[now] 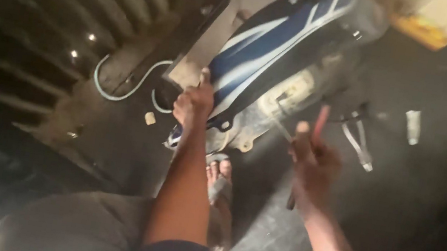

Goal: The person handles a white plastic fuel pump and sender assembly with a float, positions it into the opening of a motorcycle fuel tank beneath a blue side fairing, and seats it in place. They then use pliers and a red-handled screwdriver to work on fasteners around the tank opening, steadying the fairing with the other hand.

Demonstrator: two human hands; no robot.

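Observation:
A blue and white motorcycle fuel tank lies tilted on the dark floor, its pale underside turned toward me. My left hand grips the tank's lower left edge, thumb up against the blue panel. My right hand is raised just right of the tank's underside and holds a thin tool with a red handle sticking up between the fingers; the picture is blurred, so the tool's tip is unclear.
A corrugated metal wall runs along the left. A light blue hose curls on the floor beside it. My sandalled foot stands under the tank. A small white part and a metal strap lie at right.

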